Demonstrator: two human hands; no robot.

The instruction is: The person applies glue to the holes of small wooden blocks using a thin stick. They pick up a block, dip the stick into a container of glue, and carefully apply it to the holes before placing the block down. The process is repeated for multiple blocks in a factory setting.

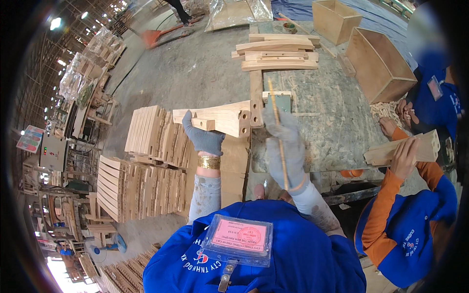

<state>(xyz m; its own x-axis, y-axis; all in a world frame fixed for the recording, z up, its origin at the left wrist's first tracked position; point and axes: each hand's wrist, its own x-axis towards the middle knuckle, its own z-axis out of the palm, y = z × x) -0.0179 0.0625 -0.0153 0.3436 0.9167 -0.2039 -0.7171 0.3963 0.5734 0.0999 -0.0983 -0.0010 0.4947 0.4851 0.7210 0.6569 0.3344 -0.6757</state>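
Tapered wooden piece (pixel 227 115) at left edge of surface (pixel 325 132); left hand (pixel 202 136), fingers closed round it. Thin stick (pixel 280 141) above surface; right hand (pixel 293 151), blurred, fingers curled round it. Stacked wooden parts (pixel 139 188) left of surface.

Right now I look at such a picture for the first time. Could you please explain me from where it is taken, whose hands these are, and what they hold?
There is no machine here: a camera on a person's head looks down, and its fisheye lens bends the edges.

The left hand, gloved, holds a pale wooden piece with drilled holes. The right hand, also gloved and slightly blurred, holds a thin yellowish stick.

On the worn table lies a group of wooden bars. Stacked wooden parts stand to the left. At the right, a co-worker in blue and orange holds another wooden piece.
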